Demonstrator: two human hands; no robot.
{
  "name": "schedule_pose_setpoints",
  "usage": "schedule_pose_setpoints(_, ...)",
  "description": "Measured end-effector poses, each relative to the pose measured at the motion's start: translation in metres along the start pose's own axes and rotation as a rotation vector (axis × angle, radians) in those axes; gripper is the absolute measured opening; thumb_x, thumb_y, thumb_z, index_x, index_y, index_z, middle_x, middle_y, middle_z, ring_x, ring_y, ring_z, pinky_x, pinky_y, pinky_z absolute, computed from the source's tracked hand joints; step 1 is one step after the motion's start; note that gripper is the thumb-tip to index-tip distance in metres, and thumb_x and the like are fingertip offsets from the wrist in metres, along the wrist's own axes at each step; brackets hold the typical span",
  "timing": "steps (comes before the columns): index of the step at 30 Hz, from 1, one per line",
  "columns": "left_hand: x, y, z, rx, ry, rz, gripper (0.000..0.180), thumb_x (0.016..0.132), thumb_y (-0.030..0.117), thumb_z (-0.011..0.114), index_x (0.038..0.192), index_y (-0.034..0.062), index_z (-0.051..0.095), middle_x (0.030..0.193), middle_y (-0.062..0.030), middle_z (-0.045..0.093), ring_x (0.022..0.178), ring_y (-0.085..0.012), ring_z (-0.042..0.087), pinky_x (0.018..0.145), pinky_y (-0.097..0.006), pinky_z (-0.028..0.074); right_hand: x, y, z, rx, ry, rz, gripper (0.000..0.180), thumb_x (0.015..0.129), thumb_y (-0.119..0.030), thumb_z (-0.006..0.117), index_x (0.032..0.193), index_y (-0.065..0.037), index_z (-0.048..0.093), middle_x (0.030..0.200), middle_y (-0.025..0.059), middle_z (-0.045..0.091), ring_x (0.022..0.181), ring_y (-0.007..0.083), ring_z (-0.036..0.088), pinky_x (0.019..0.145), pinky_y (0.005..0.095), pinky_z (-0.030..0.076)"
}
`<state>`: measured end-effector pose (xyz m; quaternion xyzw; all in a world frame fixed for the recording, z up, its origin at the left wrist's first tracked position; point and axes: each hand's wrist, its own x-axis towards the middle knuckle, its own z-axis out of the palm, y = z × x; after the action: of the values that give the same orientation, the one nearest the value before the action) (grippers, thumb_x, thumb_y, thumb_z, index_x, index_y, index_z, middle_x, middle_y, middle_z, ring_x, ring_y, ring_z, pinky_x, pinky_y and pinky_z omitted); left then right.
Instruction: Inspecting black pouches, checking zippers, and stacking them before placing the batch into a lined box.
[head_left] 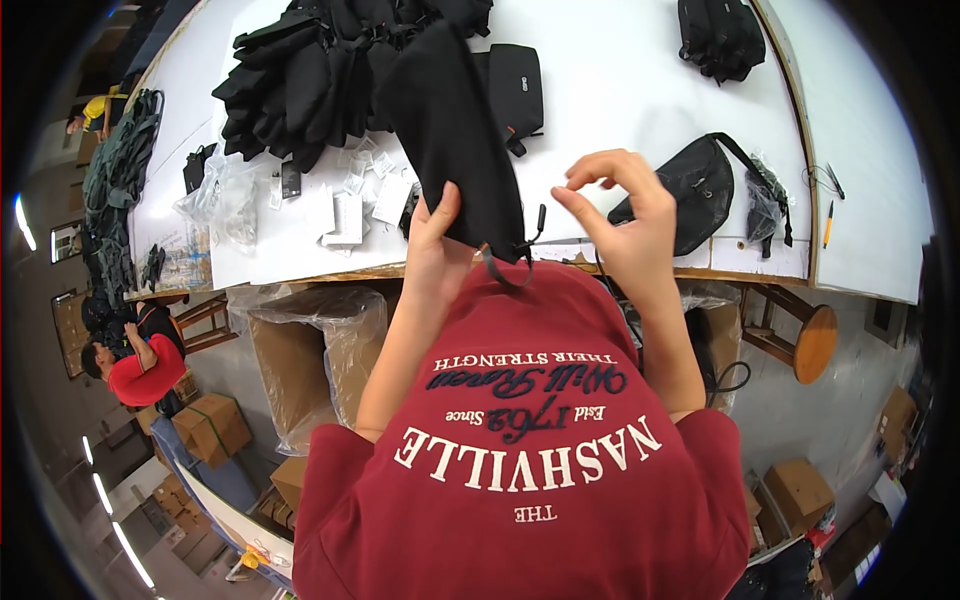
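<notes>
A long black fabric pouch (455, 140) stands up over the table's near edge, its lower end close to my shirt. My left hand (440, 235) is closed around its lower left side, thumb on the front. At the pouch's lower right corner a black zipper pull (541, 217) sticks up on a short cord, and a dark strap loop hangs below. My right hand (635, 210) is raised just right of the zipper pull, fingers curled, thumb and fingertips slightly apart, with nothing visible between them. Behind the right hand lies a black waist bag (690, 190) with a strap.
A heap of black pouches (300, 85) covers the far left of the white table (620, 90). Small white cards (345, 218) and a clear plastic bag (235, 200) lie nearer. More black bags (720, 40) are at far right. A plastic-lined carton (290, 360) stands below the edge; a wooden stool (815, 343) is right.
</notes>
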<state>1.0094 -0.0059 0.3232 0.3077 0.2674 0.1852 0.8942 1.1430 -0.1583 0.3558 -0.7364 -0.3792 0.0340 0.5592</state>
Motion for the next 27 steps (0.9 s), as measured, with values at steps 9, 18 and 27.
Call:
schedule_pose_setpoints(9, -0.015, -0.008, 0.019, 0.799, 0.082, 0.473, 0.025, 0.088, 0.011, 0.067, 0.105, -0.0009, 0.053, 0.089, -0.0045, 0.061, 0.081, -0.009, 0.055, 0.072, -0.023, 0.045, -0.015, 0.008, 0.015, 0.302, -0.123, 0.322, 0.078, 0.081, -0.026, 0.074, 0.143, -0.01, 0.03, 0.128, 0.0171, 0.051, 0.106, 0.0254, 0.058, 0.092, 0.0356, 0.046)
schedule_pose_setpoints(18, -0.029, 0.038, 0.006, 1.099, -0.323, 0.649, 0.042, 0.079, 0.016, 0.071, 0.116, 0.0028, 0.057, 0.118, -0.0168, 0.055, 0.112, -0.0259, 0.052, 0.09, -0.036, 0.044, -0.016, 0.022, 0.001, 0.915, -0.55, 0.633, 0.079, 0.083, -0.03, 0.063, 0.149, -0.007, 0.026, 0.142, 0.0128, 0.04, 0.124, 0.0197, 0.045, 0.102, 0.0283, 0.036)
schedule_pose_setpoints(27, -0.012, 0.066, 0.003, 1.331, -0.659, 0.585, 0.036, 0.069, 0.002, 0.075, 0.105, 0.009, 0.069, 0.113, -0.0079, 0.062, 0.092, -0.0229, 0.062, 0.078, -0.03, 0.05, -0.011, 0.028, -0.008, 0.695, -0.956, 0.686, 0.071, 0.099, -0.055, 0.026, 0.138, 0.003, 0.042, 0.129, 0.013, 0.053, 0.117, 0.0192, 0.052, 0.097, 0.0315, 0.042)
